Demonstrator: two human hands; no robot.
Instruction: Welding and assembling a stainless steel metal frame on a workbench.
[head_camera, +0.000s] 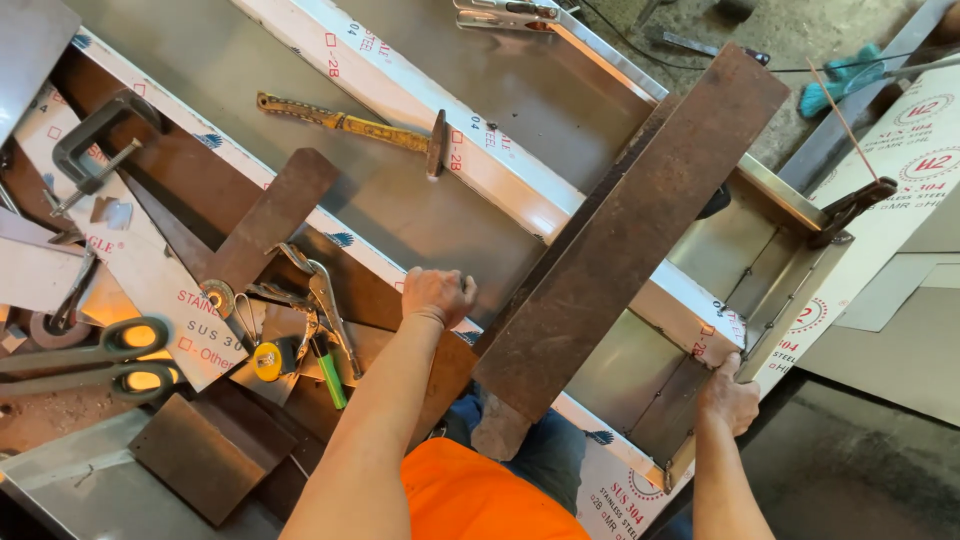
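Two bare hands on a long stainless steel tray (520, 110), left hand (437, 295) clenched over its near flange, right hand (728, 395) grasping the tray's end corner, rusty flat bar (640, 225) lying across the tray between them, hammer (360, 125) resting inside, locking pliers (325, 300) and scissors (100, 355) further left.

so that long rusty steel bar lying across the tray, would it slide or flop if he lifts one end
The rusty bar looks thick and flat, so probably stiff and heavy. Its rough rust likely grips, but it rests slanted on smooth steel tray edges, so it could pivot or slip.
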